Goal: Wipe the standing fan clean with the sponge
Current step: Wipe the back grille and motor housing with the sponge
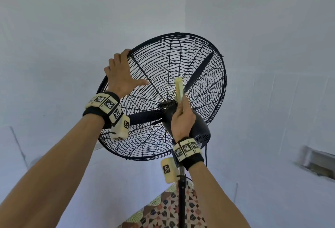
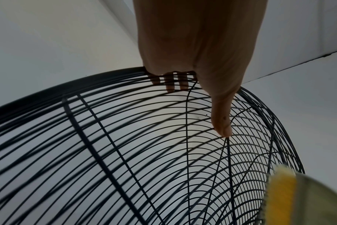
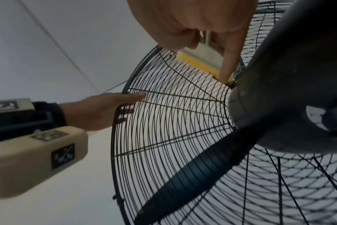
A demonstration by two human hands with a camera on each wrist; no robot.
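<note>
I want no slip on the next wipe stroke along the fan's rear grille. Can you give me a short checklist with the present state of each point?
1. Left hand grips the grille rim, fingers hooked through the wires: ok.
2. Right hand holds the sponge: ok.
3. Sponge touches the rear grille beside the motor housing: ok.
4. Fan blades at rest: ok, they show sharp.
5. Power cord unplugged: cannot tell.
6. Stand pole steady: cannot tell.

White walls [image 1: 72,19] meet in a corner above a patterned floor covering [image 1: 163,213].
</note>
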